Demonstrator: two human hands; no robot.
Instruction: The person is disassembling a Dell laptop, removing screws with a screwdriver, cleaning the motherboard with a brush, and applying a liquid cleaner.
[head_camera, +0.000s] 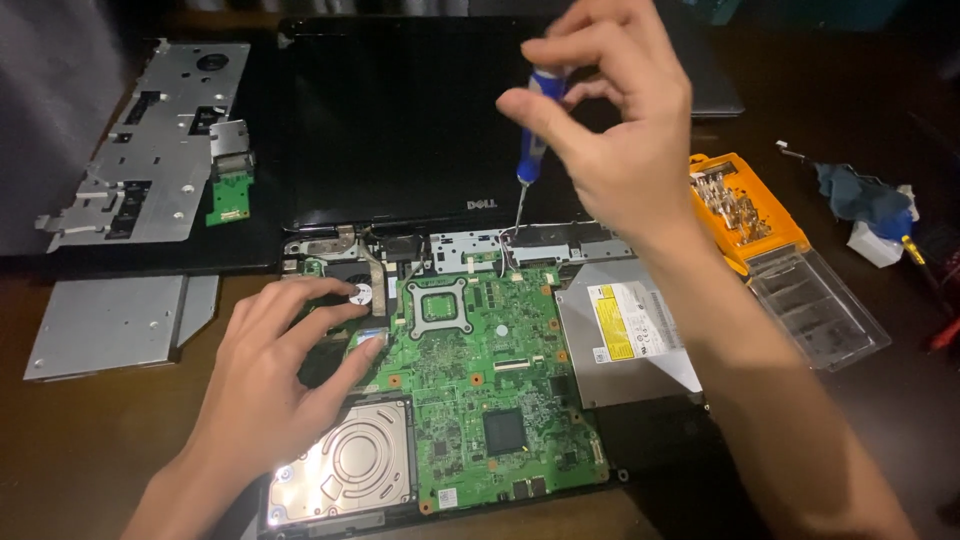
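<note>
Green circuit board (480, 370) fills the middle of an opened laptop base (660, 440), already stripped of its top cover, so the inner parts lie bare. Nearest, at the lower centre of the frame, a silver hard drive (345, 465) sits in its bay beside the board. Just above it, the left hand (265, 385) rests on the base with its fingers (330, 315) spread open, tips touching the black fan area (345, 290) at the board's left edge; it grips nothing. To the right of the board, a grey optical drive (625, 335) with a yellow label sits in its slot.

Further up, the right hand (620, 130) pinches the blue handle of a small screwdriver (530, 150) between thumb and fingertips. The tool stands nearly upright, its thin shaft pointing down to the metal hinge strip (500, 245) at the board's top edge, where a few wires gather. Whether the tip sits in a screw is too small to tell.

Judging by this, disassembly is well along: cover parts are off, while board, drives and screen (400, 120) remain in place.

Farther off, a removed silver metal plate (150, 140) lies at upper left, a flat grey panel (110, 325) below it, and an orange bit case (745, 205) with its clear lid open lies on the dark wooden surface (70, 450) at right.
</note>
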